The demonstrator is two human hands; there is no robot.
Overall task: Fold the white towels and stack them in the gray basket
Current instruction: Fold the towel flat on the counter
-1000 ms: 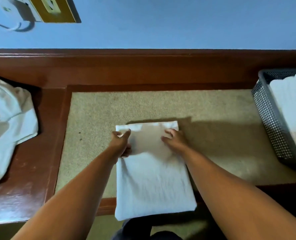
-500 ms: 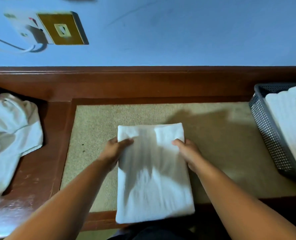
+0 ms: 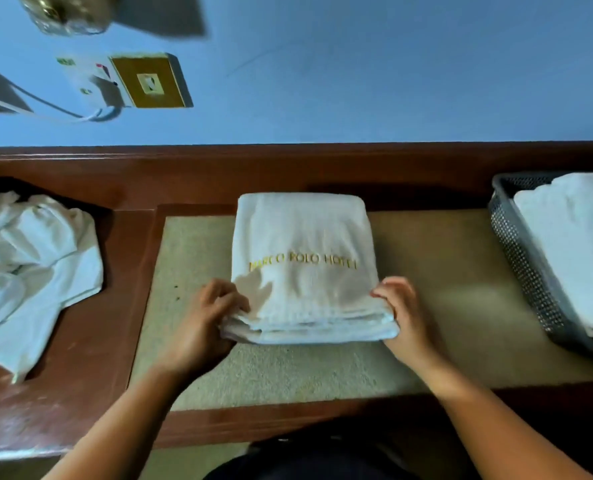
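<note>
A folded white towel [image 3: 305, 244] with gold lettering lies on the beige mat [image 3: 426, 289] in the middle of the wooden table. My left hand [image 3: 208, 320] grips its near left corner, fingers curled round the stacked layers. My right hand [image 3: 404, 313] holds the near right corner the same way. The gray basket [image 3: 523, 258] stands at the right edge with folded white towels [image 3: 579, 244] inside it. A crumpled heap of unfolded white towels [image 3: 28, 268] lies at the left.
The dark wooden table [image 3: 90, 375] runs along a blue wall with a raised back ledge [image 3: 288, 171]. A socket plate with a plugged-in cable [image 3: 142, 84] hangs on the wall at upper left. Bare mat shows between the towel and the basket.
The long towel, whose near end hung over the table edge, is folded in half into a thicker, shorter packet with its lettered side up. Both hands moved from its far end to its near corners.
</note>
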